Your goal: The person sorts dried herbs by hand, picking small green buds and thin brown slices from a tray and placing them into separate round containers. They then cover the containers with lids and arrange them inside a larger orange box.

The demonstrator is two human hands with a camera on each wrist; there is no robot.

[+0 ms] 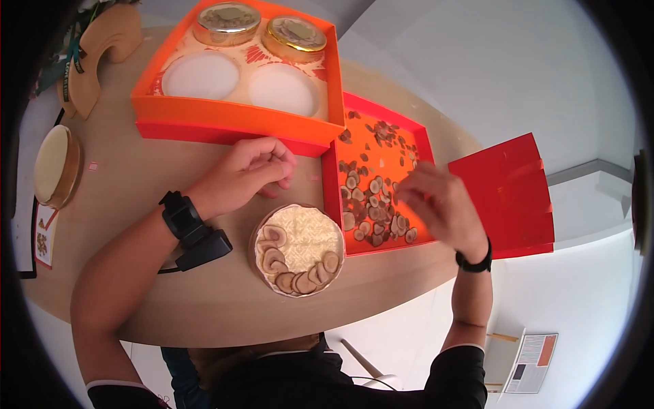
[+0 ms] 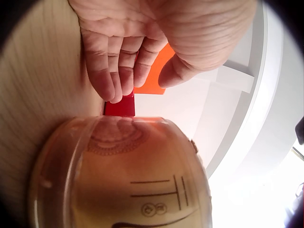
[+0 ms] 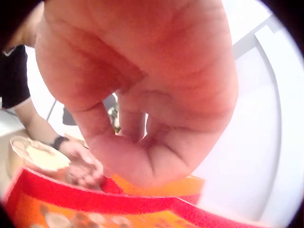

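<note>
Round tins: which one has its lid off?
The round tin nearest the person, by the red tray: its cream lining shows, with slices along the rim. The two tins in the orange box carry gold lids.

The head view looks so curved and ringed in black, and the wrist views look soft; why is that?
Head view: a fisheye lens bends the table edge and darkens the corners; the right hand is smeared by motion. Left wrist view: glare whitens the lower right. Right wrist view: the palm fills the frame, and the red tray below is out of focus.
</note>
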